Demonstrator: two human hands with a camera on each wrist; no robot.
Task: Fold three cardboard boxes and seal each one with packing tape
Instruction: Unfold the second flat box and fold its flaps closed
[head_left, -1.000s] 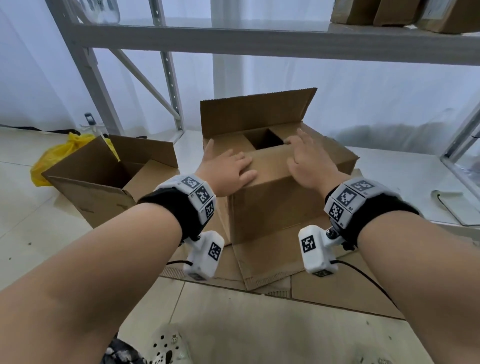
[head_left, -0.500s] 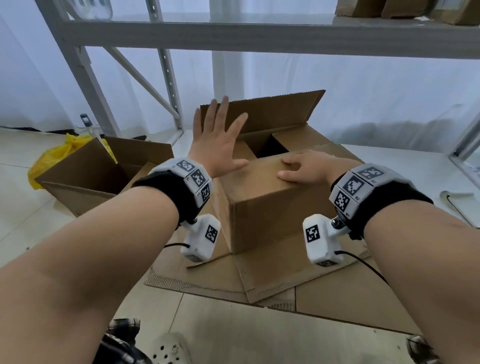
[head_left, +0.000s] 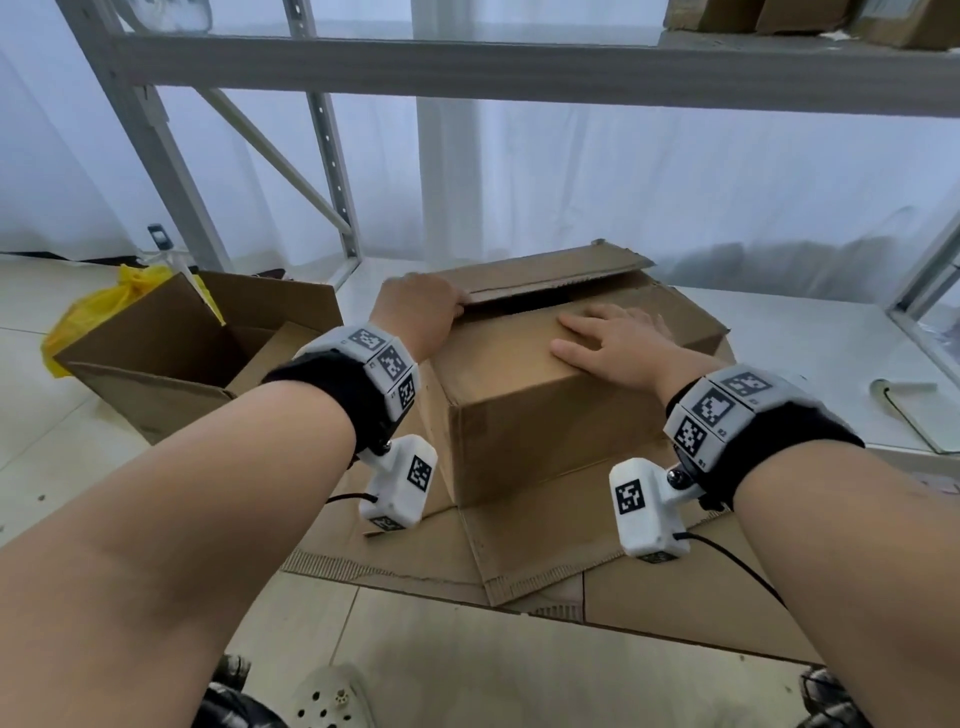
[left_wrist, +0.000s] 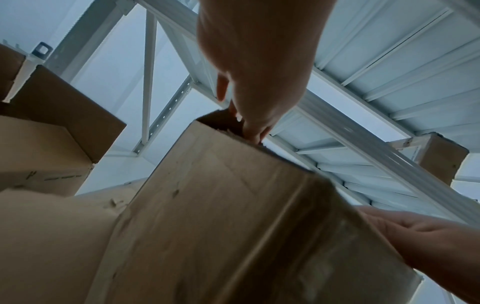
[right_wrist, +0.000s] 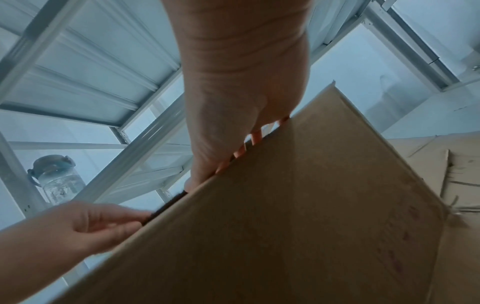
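**Two hands on the top flaps of a cardboard box**

A cardboard box (head_left: 550, 415) stands on flattened cardboard sheets (head_left: 545, 545) on the tiled floor, in front of a grey metal shelving rack (head_left: 467, 62). Its near top flap (head_left: 519, 353) is folded down flat. The far top flap (head_left: 550, 270) is lowered almost level but not closed; a dark slit shows between the two flaps.

The right hand (head_left: 618, 338) lies palm down on the near flap, fingers straight and slightly spread, pressing on the cardboard. In the right wrist view the same hand (right_wrist: 239, 98) has its fingertips at the top edge of the box (right_wrist: 298, 205).

The left hand (head_left: 415, 312) is at the left end of the far flap, its fingers curled over the flap's left edge. The left wrist view shows this hand (left_wrist: 259, 67) with its fingertips pinching the cardboard edge at the upper corner of the box (left_wrist: 221, 216).

To the left stands a second box (head_left: 171, 358), open, its flaps raised. A yellow plastic bag (head_left: 104, 306) lies just behind it. More brown boxes (head_left: 779, 15) sit on the upper rack shelf at the far right. In the right wrist view a clear water bottle (right_wrist: 57, 179) stands on the rack
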